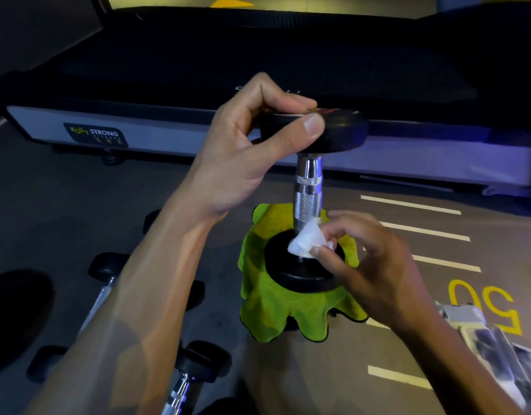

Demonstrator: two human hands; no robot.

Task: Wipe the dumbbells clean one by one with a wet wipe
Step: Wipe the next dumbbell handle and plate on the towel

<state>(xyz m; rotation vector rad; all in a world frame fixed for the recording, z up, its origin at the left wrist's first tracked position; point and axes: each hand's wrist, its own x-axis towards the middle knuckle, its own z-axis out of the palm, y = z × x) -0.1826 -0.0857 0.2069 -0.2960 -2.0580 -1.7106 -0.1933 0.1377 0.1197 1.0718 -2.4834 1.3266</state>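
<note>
A black dumbbell with a knurled chrome handle (307,187) stands upright on a bright green cloth (276,310). My left hand (243,151) grips the rim of its top head, thumb along the side. My right hand (372,265) pinches a crumpled white wet wipe (306,242) against the base of the handle, on top of the lower head (288,274).
Other dumbbells (195,369) lie on the floor at the lower left, partly behind my left forearm. A treadmill base (168,136) runs across the back. Yellow floor markings (423,232) and a packet (494,339) sit at the right.
</note>
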